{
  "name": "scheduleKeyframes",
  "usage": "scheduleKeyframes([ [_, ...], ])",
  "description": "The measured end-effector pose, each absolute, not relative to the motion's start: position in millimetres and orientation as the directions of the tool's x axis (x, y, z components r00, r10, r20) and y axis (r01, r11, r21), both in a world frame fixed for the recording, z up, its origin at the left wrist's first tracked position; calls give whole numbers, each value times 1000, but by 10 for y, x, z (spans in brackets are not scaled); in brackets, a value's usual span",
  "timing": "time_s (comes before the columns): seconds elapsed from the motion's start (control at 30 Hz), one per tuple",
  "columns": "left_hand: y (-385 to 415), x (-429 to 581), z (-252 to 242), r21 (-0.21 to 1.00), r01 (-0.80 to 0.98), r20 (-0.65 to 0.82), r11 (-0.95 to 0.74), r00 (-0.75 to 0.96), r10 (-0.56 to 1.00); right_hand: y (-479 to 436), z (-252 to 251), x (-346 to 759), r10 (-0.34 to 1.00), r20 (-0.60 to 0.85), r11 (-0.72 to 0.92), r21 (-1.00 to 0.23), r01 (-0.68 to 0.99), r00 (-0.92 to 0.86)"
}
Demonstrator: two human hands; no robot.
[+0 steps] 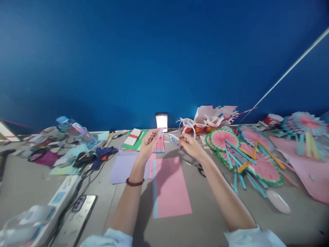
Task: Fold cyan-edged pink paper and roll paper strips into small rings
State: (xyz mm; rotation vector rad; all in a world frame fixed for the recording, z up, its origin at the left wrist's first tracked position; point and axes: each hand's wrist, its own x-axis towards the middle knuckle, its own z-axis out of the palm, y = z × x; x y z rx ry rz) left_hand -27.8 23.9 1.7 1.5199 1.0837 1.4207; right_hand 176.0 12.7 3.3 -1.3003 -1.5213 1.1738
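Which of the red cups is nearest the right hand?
The leftmost red cup in the row by the blue wall, just beyond the right hand; the other red cups are all farther right.

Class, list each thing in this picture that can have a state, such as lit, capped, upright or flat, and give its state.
Left hand, pinching a pale strip
Right hand, holding a blue-and-white item
Propped device, screen lit
Nearer phone, back up
Bottle, capped, tilted
Power strip, plugs inserted
Glue gun, lying down
Scissors, lying down; open or shut unclear
Grouped red cups, upright
Pink sheet, flat
Paper fans, spread open
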Motion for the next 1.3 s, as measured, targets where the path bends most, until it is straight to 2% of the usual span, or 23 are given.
scheduleKeyframes([
  [0.1,357,-208,-117,964,13,261,-265,115,958,149,75,1814,986,18,54,-975,214,-166],
  [0.23,453,-151,-274,964,-72,266,-257,176,948,143,110,1839,984,19,53,-979,196,-175],
  [0.4,501,-107,-394,964,-106,260,-244,190,947,143,125,1880,983,48,81,-980,180,-178],
  [0.63,525,-59,-523,967,-170,224,-191,209,952,182,137,1986,995,45,60,-982,179,-91],
  [0.8,479,-60,-436,915,-399,170,-63,238,956,157,155,1958,993,21,39,-986,163,-114],
  [0.87,470,-64,-411,900,-435,134,-13,248,959,146,149,1927,989,13,37,-987,157,-150],
  [1.03,499,-89,-430,891,-445,48,86,282,958,135,118,1881,977,31,62,-988,143,-210],
  [1.17,554,-187,-425,920,-385,35,75,271,962,128,124,1889,978,34,69,-984,164,-205],
  [1.3,621,-422,-426,968,-249,51,-20,116,992,125,154,1916,984,47,76,-984,163,-173],
])
